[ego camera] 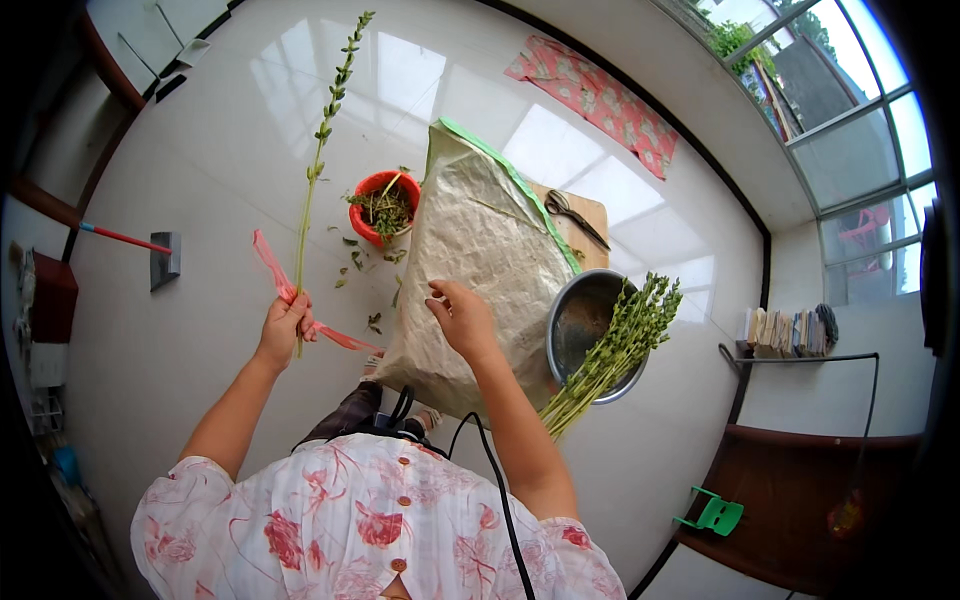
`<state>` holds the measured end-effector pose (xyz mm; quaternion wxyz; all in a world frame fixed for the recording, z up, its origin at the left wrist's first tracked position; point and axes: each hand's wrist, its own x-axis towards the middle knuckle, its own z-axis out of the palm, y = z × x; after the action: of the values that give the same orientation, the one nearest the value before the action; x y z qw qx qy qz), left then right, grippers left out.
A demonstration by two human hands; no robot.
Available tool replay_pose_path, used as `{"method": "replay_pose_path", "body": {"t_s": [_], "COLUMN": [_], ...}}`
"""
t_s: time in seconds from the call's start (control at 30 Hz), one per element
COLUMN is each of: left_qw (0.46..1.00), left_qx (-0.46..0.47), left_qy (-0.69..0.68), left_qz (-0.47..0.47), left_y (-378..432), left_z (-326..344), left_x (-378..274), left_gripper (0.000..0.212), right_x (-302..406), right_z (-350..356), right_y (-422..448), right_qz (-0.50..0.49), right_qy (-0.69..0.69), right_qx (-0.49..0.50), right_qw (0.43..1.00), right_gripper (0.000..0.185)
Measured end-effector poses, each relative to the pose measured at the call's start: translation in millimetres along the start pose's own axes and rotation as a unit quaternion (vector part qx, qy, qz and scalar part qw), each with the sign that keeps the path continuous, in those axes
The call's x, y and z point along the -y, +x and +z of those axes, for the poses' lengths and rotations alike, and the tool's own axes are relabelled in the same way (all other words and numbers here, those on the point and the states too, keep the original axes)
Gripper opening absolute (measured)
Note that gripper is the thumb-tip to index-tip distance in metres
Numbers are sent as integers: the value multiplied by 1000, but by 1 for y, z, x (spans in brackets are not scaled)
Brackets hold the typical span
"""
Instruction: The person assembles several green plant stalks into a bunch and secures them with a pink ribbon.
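My left hand [291, 326] is closed around the lower part of a long plant stem [309, 199], which stands up with small green leaves or pods along its upper half. The same hand grips a pink plastic strip [279, 270]; its ends stick out on both sides of the fist. Above a pale plastic woven sack [487, 225] with a green edge, my right hand [461, 315] has its fingers bent, thumb and forefinger slightly apart, and nothing shows between them. To its right, a bundle of similar stems [619, 345] lies across a metal basin [562, 330].
A red bucket [358, 219] holds plant scraps, with loose leaves [356, 260] scattered on the floor beside it. Black scissors [574, 217] lie on a wooden board [594, 214] past the sack. A dustpan [165, 261] stands left; a pink floral cloth [600, 105] lies by the wall.
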<state>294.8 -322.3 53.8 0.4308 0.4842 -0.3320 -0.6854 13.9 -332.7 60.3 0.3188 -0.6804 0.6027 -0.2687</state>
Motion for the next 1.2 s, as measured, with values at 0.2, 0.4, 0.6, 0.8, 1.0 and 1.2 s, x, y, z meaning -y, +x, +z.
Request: {"method": "replay_pose_path", "body": {"t_s": [0.2, 0.4, 0.6, 0.8, 1.0, 1.2], "left_qw": [983, 900, 878, 928, 887, 855], "left_qx": [164, 397, 386, 172, 38, -18], "left_qy": [56, 155, 271, 297, 387, 418], "left_qz": [-65, -93, -79, -145, -248, -307], "left_y": [20, 4, 26, 35, -10, -43], "left_z": [74, 185, 208, 97, -2, -59], "left_x": [31, 99, 137, 146, 142, 150], "left_gripper": [13, 12, 20, 15, 12, 11], "right_x": [-13, -44, -120, -193, -243, -256], "right_z": [5, -38, -83, -87, -58, -62], "right_y": [-47, -79, -188, -273, -288, -274], "right_qz": [175, 210, 287, 434, 471, 529], "right_qy": [384, 461, 383, 224, 104, -57], "right_qx": [4, -205, -338, -320, -281, -225], "right_qw": [907, 838, 810, 812, 830, 816], "right_gripper": [37, 29, 12, 10, 15, 24]}}
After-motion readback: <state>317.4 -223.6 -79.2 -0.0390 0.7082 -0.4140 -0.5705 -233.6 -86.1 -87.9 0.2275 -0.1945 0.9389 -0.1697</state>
